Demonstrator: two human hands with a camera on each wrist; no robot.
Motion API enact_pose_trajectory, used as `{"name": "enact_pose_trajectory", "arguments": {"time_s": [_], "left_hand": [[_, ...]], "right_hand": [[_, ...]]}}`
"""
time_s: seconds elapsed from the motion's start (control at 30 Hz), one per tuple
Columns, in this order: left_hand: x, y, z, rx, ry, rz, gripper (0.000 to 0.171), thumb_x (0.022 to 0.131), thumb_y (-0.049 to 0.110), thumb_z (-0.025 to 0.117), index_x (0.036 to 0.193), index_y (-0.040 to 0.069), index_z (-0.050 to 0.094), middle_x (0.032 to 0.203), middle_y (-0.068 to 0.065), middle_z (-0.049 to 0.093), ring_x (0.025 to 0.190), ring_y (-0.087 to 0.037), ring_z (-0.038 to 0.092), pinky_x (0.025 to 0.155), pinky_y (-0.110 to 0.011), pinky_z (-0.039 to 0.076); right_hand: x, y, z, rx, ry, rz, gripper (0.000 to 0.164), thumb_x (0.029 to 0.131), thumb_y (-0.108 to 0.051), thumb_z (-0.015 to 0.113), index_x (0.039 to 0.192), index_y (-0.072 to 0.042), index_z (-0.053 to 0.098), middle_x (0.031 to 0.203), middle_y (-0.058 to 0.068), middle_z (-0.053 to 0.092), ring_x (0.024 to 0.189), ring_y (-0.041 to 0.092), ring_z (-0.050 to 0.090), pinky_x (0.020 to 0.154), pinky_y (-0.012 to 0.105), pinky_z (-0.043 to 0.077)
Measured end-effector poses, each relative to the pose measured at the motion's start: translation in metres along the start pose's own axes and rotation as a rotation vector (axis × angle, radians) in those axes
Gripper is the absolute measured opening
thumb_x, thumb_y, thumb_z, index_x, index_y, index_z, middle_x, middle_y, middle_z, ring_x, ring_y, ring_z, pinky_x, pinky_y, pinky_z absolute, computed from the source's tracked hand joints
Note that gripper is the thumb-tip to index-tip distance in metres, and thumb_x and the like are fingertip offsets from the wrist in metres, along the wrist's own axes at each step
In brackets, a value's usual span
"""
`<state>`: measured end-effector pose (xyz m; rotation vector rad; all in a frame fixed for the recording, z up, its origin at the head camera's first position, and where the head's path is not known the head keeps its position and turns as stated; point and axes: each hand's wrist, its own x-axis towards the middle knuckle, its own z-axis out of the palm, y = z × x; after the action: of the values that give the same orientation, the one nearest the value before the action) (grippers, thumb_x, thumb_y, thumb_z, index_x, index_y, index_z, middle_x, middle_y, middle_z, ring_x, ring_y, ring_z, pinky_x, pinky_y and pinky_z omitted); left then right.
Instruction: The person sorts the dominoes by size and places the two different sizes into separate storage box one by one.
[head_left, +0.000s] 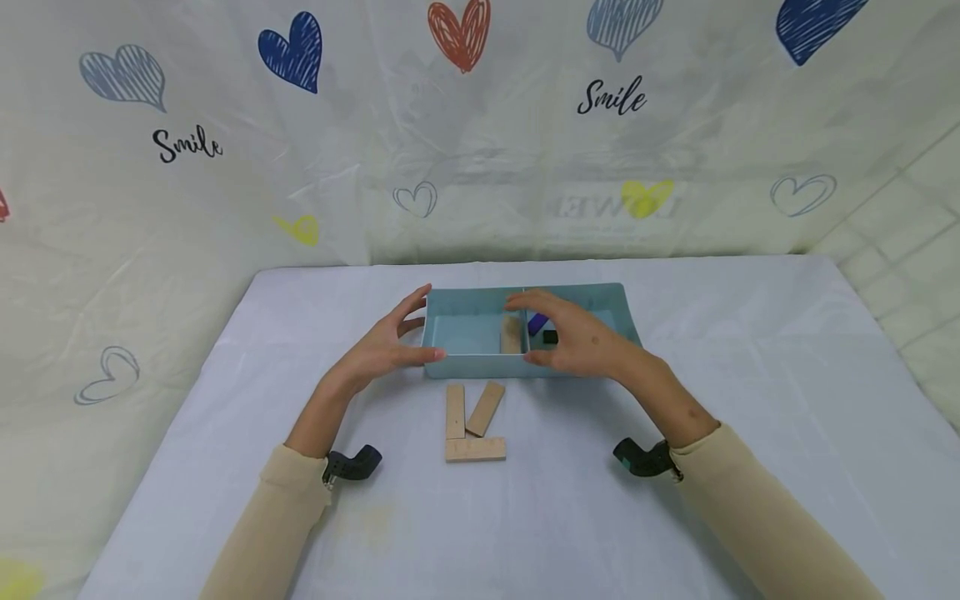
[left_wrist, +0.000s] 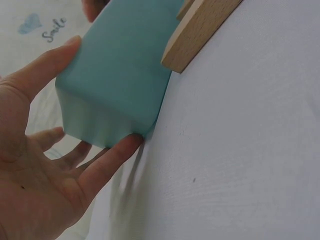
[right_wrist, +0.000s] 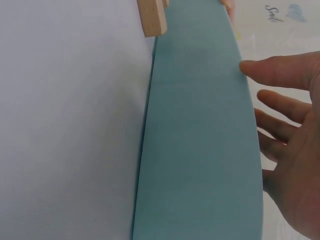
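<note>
A light-blue divided tray (head_left: 468, 367) stands crosswise on the table. My left hand (head_left: 386, 343) holds its left end, thumb on the front rim and fingers spread along the end wall. The same tray wall (left_wrist: 120, 65) fills the space between thumb and fingers in the left wrist view. My right hand (head_left: 577, 337) reaches over the divider, thumb touching the front rim and loosely bent fingers above the inside. Beside the divider lies a wooden block (head_left: 511, 335) in the left compartment. A purple piece (head_left: 537, 323) and a dark green block (head_left: 551, 337) show in the right compartment, partly hidden by my hand.
In front of the tray lie flat wooden blocks: an upright one (head_left: 455, 411), a slanted one (head_left: 486, 408) and a crosswise one (head_left: 476, 450). A white cloth covers the table (head_left: 562, 517). Behind its far edge hangs a printed sheet (head_left: 487, 125) with hearts.
</note>
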<state>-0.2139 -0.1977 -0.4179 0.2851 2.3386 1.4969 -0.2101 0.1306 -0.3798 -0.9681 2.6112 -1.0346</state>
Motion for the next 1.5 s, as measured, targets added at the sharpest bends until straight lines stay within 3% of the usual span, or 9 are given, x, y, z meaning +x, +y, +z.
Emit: {"name": "enact_pose_trajectory", "arguments": {"time_s": [0.57,0.83,1.0,1.27,1.5], "left_hand": [[0.003,0.006,0.000,0.015,0.003,0.015,0.104,0.085,0.034,0.087,0.161,0.054,0.019,0.175,0.004,0.017,0.161,-0.030,0.025,0.118,-0.064,0.041],[0.002,0.006,0.001,0.003,-0.005,0.014,0.104,0.085,0.034,0.086,0.163,0.051,0.019,0.174,0.003,0.017,0.161,-0.030,0.025,0.117,-0.064,0.042],[0.001,0.004,0.001,0.003,-0.005,0.012,0.103,0.085,0.034,0.086,0.162,0.053,0.019,0.175,0.002,0.016,0.162,-0.031,0.024,0.117,-0.065,0.041],[-0.002,-0.001,0.001,0.003,-0.009,0.010,0.104,0.086,0.035,0.085,0.163,0.050,0.018,0.175,0.001,0.016,0.162,-0.033,0.023,0.117,-0.066,0.040],[-0.002,-0.001,0.002,0.010,-0.006,0.016,0.104,0.086,0.035,0.085,0.164,0.050,0.017,0.175,0.001,0.016,0.162,-0.033,0.023,0.118,-0.067,0.039]], "right_hand": [[-0.009,-0.010,-0.001,-0.043,0.121,-0.013,0.054,0.091,-0.015,0.080,0.141,-0.012,0.061,0.149,0.008,0.056,0.142,0.031,0.051,0.117,0.055,0.045],[-0.014,-0.014,0.004,-0.001,0.169,-0.062,0.042,0.090,-0.012,0.081,0.130,-0.015,0.068,0.135,0.005,0.062,0.124,0.033,0.059,0.106,0.055,0.052],[-0.018,-0.020,0.009,0.007,0.195,-0.089,0.036,0.091,-0.012,0.080,0.125,-0.015,0.070,0.130,0.002,0.064,0.113,0.024,0.057,0.098,0.049,0.054],[-0.024,-0.028,0.020,0.018,0.213,-0.126,0.031,0.092,-0.011,0.079,0.123,-0.014,0.071,0.126,0.001,0.065,0.123,0.024,0.059,0.104,0.050,0.054],[-0.029,-0.032,0.026,0.001,0.236,-0.142,0.028,0.093,-0.011,0.079,0.120,-0.014,0.072,0.123,-0.001,0.066,0.117,0.018,0.061,0.100,0.048,0.056]]}}
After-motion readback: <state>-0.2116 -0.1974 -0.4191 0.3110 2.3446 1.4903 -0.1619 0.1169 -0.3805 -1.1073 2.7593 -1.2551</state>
